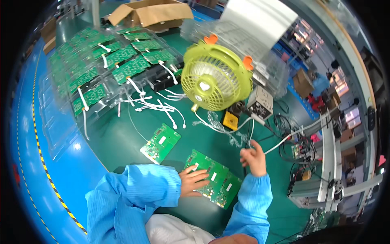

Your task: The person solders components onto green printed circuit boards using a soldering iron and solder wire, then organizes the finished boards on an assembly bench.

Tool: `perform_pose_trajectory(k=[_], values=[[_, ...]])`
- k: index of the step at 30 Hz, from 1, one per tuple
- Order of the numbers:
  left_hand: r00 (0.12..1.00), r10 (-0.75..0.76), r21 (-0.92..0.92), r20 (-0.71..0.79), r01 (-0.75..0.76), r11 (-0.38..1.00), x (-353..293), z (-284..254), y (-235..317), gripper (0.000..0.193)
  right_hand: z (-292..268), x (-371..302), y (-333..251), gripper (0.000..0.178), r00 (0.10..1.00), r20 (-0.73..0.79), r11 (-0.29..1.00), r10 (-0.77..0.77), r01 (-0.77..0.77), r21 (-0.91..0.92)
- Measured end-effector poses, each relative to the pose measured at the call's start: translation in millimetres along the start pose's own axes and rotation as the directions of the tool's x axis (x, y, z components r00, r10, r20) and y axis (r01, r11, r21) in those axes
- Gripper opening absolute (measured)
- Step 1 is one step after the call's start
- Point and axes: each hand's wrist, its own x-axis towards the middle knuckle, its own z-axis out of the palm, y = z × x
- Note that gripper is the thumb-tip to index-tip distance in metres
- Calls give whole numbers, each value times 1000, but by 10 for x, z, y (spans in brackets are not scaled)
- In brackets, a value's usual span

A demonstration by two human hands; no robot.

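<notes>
My left hand [193,181] lies palm down with its fingers spread on a green circuit board panel [219,181], which has several white rectangular parts along it. My right hand [255,159] is raised just beyond the panel's right end, its fingers curled in. Whatever it may hold is too small to make out; a short dark shape shows below the fingertips. A separate green circuit board [161,143] rests on the table to the left, with a thin wire running up from it. Loose white connector cables [156,106] lie in a heap beyond that board.
A green fan [216,77] stands at the back centre. Right of it are a grey control box [260,101], a yellow sponge holder [230,121] and cables. Stacked clear trays [57,110] of circuit boards fill the left, before a cardboard box [152,14]. A metal frame [325,162] borders the right.
</notes>
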Motion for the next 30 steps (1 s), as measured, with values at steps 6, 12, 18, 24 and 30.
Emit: perform_pose_trajectory(k=[6, 12, 18, 24, 30], values=[[1000, 16, -40, -17, -17, 999, 24, 138, -27, 57, 142, 1199, 91, 47, 976, -211, 869, -59, 154, 470], [1000, -18, -5, -13, 18, 1000, -16, 147, -17, 56, 291, 1477, -50, 36, 981, -191, 952, -44, 99, 290], [1000, 6, 4, -31, -6, 1000, 9, 171, -46, 55, 150, 1474, -104, 27, 934, -278, 964, -223, 254, 81], [997, 35, -19, -67, -36, 999, -42, 192, -73, 55, 317, 1299, -161, 28, 731, -580, 836, -359, 528, 149], [996, 25, -61, -85, -30, 998, -14, 155, -47, 52, 304, 1114, -49, 33, 854, -385, 876, -350, 444, 188]])
